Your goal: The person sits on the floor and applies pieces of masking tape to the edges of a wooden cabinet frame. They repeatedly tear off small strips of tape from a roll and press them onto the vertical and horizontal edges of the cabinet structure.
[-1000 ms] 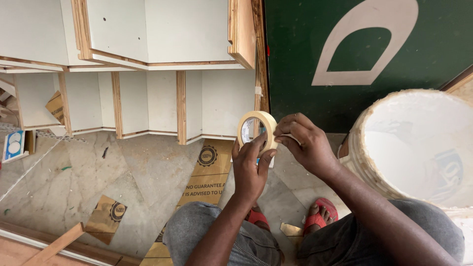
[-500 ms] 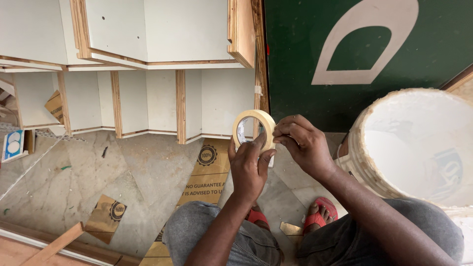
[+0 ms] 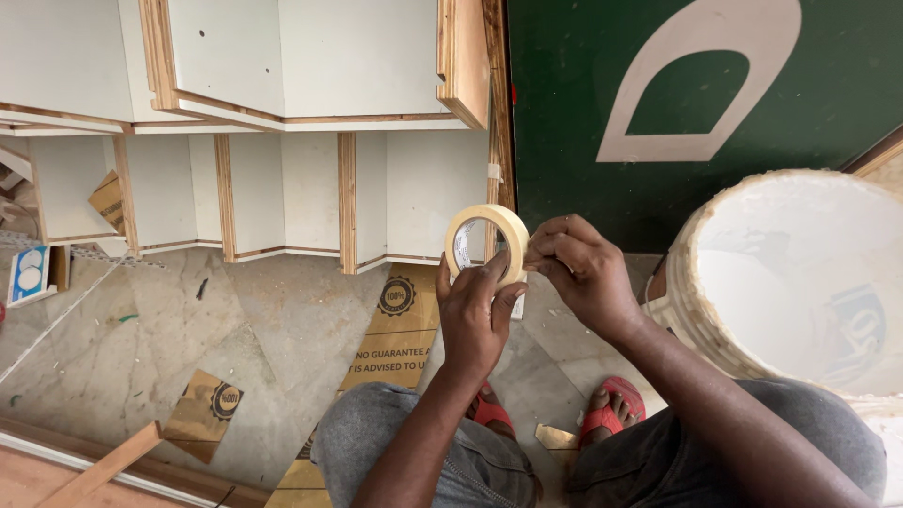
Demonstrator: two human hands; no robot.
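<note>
While the left hand (image 3: 478,315) grasps one tape roll (image 3: 486,243), the right hand's (image 3: 583,273) grip pinches its edge.

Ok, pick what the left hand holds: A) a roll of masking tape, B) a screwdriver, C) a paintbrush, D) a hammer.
A: the left hand grips a cream roll of masking tape upright, while the right hand pinches at its edge.

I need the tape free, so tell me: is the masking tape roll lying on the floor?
No, the masking tape roll is held up in the left hand, with the right hand pinching its edge.
</note>
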